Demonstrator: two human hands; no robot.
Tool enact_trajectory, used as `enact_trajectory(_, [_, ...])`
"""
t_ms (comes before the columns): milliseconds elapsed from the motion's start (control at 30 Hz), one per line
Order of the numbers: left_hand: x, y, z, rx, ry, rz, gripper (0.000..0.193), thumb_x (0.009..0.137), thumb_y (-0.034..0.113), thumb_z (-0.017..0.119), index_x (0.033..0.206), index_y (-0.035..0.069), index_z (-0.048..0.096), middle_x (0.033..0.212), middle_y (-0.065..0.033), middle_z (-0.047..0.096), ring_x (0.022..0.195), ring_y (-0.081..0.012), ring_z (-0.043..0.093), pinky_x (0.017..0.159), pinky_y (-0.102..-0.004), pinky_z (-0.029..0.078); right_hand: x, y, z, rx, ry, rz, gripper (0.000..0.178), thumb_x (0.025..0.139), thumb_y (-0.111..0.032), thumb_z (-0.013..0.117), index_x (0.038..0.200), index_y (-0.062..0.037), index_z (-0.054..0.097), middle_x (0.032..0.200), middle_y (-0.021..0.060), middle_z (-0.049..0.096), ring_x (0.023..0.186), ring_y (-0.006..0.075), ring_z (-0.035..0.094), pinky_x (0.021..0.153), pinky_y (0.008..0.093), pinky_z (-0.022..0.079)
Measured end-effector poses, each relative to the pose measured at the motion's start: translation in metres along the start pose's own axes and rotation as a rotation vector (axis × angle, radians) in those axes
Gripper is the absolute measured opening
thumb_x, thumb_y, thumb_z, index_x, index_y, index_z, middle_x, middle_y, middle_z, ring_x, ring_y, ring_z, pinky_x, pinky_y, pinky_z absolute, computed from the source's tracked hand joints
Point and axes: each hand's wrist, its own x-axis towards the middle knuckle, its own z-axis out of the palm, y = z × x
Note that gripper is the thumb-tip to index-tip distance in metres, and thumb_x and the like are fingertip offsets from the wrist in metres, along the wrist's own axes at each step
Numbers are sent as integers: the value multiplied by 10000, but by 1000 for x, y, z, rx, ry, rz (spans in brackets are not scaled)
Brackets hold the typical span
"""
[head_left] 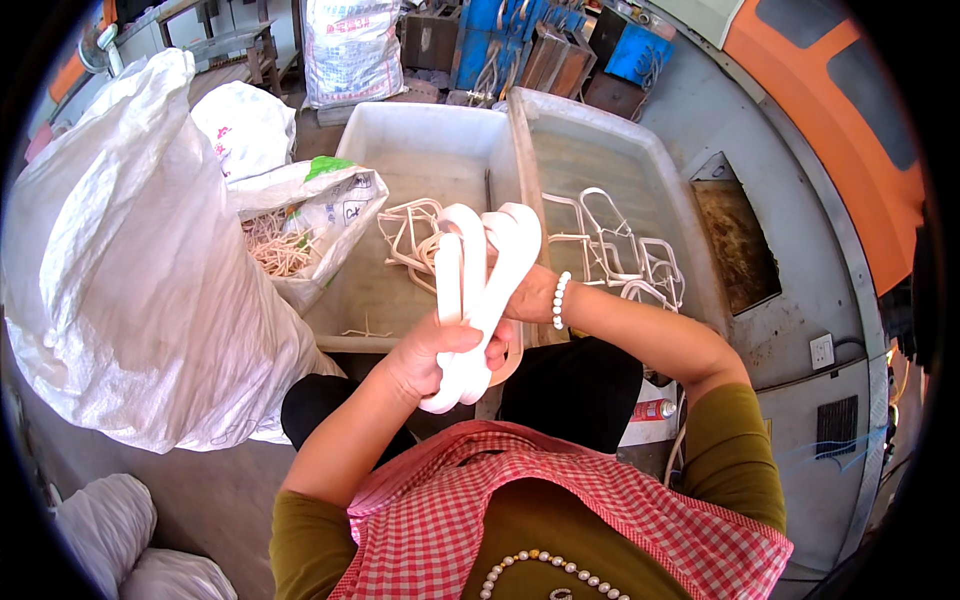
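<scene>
A bundle of several pale pinkish-white plastic loops, long and rounded at the ends, stands upright in front of me. My left hand is closed round its lower part, with the thumb across the front. Against the right side of the bundle, partly behind it, is my right hand; its fingers are mostly hidden by the loops. A white bead bracelet circles my right wrist.
Beyond my hands stand two white tubs: the left tub and right tub both contain pale plastic loops. A sack of thin plastic scraps leans beside a big white sack. A grey machine with orange panels borders the right.
</scene>
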Motion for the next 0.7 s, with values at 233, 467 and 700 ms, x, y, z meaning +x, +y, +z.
enact_trajectory(233, [-3,-14,33,267,158,15,518,665,155,780,1096,4,537,891,-88,578,741,-152,559,673,-292,469,-18,-23,-10,458,37,49,574,814,-169,633,1344,-68,439,1367,180,425,1284,324,382,1082,395,296])
enact_trajectory(467, [0,-10,26,1196,339,211,702,670,113,724,1281,-31,411,1061,-126,597,959,-196,589,839,-335,476,-58,-43,-43,-51,-214,7,519,726,-78,646,1231,-53,531,1208,236,538,1124,409,508,974,451,426])
enact_trajectory(700, [5,5,-7,2350,392,125,313,718,33,607,1003,0,484,795,-206,623,752,-375,642,679,-461,506,-113,-6,-43,-231,-188,435,383,762,-120,623,1138,-48,589,987,202,623,950,378,594,852,442,480])
